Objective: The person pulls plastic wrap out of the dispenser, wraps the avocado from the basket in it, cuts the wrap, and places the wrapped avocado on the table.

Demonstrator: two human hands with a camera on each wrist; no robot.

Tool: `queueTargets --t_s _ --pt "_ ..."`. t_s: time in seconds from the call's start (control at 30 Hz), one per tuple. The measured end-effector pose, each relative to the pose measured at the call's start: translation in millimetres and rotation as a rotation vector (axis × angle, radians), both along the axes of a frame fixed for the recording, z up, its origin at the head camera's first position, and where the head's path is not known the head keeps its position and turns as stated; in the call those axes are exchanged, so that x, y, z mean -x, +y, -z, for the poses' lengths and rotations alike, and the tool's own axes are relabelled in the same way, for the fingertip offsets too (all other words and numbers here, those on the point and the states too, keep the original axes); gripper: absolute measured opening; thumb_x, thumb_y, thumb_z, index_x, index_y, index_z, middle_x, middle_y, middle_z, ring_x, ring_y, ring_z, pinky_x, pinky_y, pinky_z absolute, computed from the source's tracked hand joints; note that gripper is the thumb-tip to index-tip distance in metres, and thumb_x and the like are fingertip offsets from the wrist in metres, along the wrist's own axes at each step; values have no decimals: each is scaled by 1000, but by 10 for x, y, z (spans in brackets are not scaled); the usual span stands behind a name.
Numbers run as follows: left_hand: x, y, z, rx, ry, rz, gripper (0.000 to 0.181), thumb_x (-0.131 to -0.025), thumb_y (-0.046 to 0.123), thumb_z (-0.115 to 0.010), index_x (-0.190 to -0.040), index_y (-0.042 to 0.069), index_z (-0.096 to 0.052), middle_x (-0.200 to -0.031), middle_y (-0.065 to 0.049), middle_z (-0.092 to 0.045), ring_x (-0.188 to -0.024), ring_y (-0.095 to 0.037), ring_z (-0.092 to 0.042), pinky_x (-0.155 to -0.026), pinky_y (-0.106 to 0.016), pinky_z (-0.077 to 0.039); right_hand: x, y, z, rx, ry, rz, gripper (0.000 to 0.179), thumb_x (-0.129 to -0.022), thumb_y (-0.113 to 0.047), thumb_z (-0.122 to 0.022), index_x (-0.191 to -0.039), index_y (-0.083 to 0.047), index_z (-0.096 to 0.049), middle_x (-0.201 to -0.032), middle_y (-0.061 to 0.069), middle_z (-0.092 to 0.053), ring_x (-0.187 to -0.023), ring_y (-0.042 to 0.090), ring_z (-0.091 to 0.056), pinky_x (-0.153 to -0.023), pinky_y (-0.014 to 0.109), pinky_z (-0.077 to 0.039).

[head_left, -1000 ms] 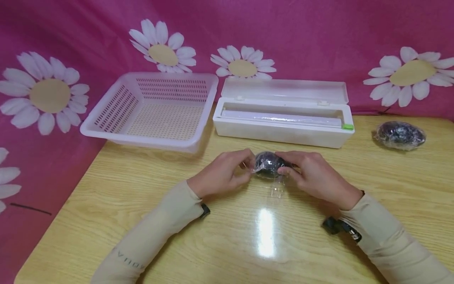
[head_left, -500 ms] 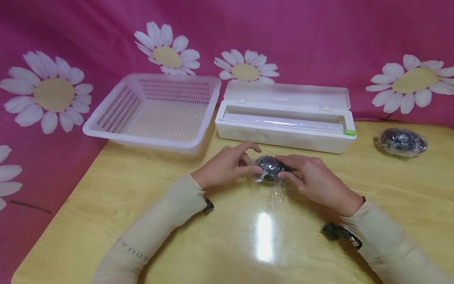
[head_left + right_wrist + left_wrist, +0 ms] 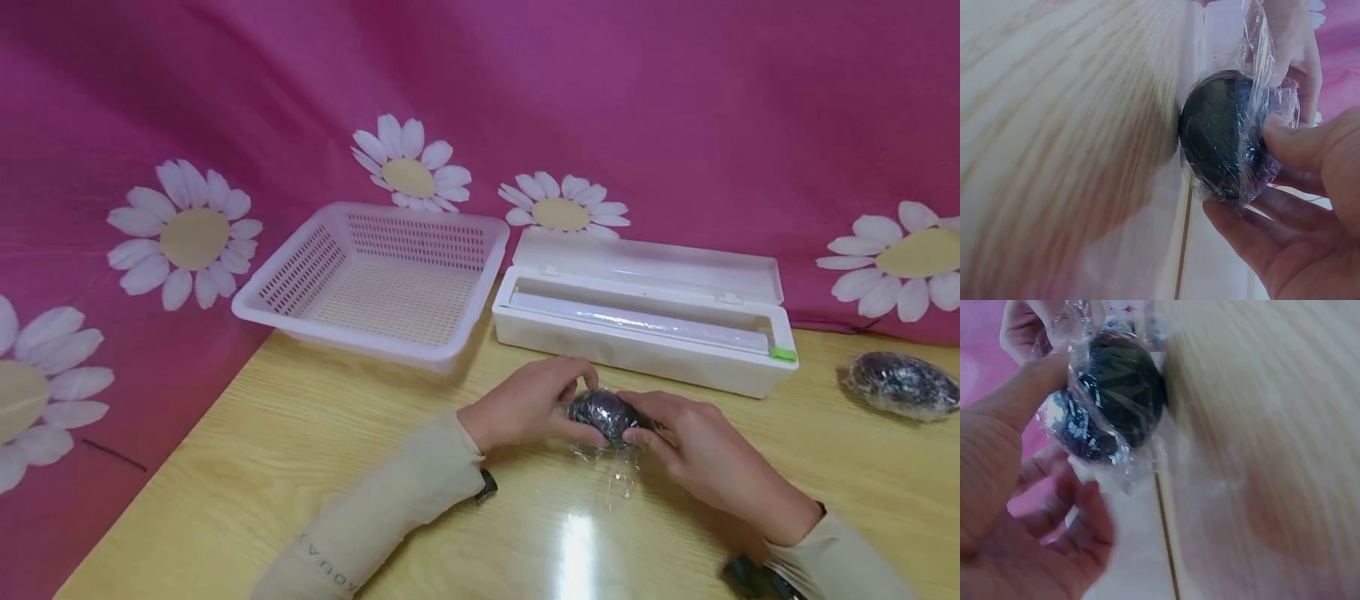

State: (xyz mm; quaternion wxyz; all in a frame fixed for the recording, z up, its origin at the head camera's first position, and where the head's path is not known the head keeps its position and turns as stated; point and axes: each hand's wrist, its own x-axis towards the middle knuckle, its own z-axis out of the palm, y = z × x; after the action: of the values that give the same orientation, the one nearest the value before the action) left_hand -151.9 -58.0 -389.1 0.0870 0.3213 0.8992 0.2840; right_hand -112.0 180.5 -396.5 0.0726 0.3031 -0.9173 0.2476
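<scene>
A dark green-black avocado [image 3: 600, 412] rests on the wooden table [image 3: 360, 450], wrapped in clear cling film, its far side hidden in the head view. My left hand [image 3: 536, 407] holds its left end, thumb along the near side and forefinger bent over the top. At the other end my right hand [image 3: 708, 442] grips it between thumb and fingers. A loose flap of cling film [image 3: 621, 479] hangs toward the near side. In the right wrist view, bunched film stands up from the avocado [image 3: 1216, 131], and the right thumb [image 3: 1291, 140] presses on it.
A white basket [image 3: 367, 348] stands at the back left. Beside it, a white dispenser box [image 3: 637, 346] has its lid up and a cling film roll [image 3: 637, 321] inside. A second film-wrapped avocado [image 3: 903, 385] lies at the far right. A pink flowered cloth [image 3: 675, 125] hangs behind.
The left hand has gone from pulling film at the left end to pressing it down, forefinger lifted and then lowered onto the avocado. The right hand keeps its grip. The head view has tilted up.
</scene>
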Motion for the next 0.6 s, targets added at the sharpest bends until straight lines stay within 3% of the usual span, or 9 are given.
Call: queueTargets --t_s 0.13,0.23,0.43,0.6 --pt "-42 82 43 42 14 34 58 -85 47 -83 -129 24 -53 -124 2 -59 -110 -10 -59 -92 -19 -51 -55 62 33 -16 10 35 40 -91 -15 -79 -128 -7 -71 -114 6 -79 -95 14 -71 -76 37 -59" --pt "-57 103 53 46 24 55 62 -88 44 -81 -139 26 -51 -135 0 -60 -117 -9 -61 -98 -20 -52 -53 75 51 -18 6 44 39 -90 -17 -79 -127 -7 -71 -113 4 -79 -92 10 -68 -74 33 -58" --pt "-64 69 23 53 66 57 56 -91 44 -78 -140 27 -57 -135 6 -64 -119 -5 -58 -103 -18 -49 -22 46 77 -5 12 52 38 -91 -20 -79 -127 -10 -72 -116 4 -78 -92 7 -67 -74 32 -58" --pt "-70 -3 1 56 92 50 53 -91 46 -78 -137 25 -62 -129 8 -68 -113 -1 -59 -99 -14 -48 -3 5 88 -17 91 0 40 -91 -18 -79 -128 -8 -69 -118 4 -77 -98 11 -71 -80 37 -62"
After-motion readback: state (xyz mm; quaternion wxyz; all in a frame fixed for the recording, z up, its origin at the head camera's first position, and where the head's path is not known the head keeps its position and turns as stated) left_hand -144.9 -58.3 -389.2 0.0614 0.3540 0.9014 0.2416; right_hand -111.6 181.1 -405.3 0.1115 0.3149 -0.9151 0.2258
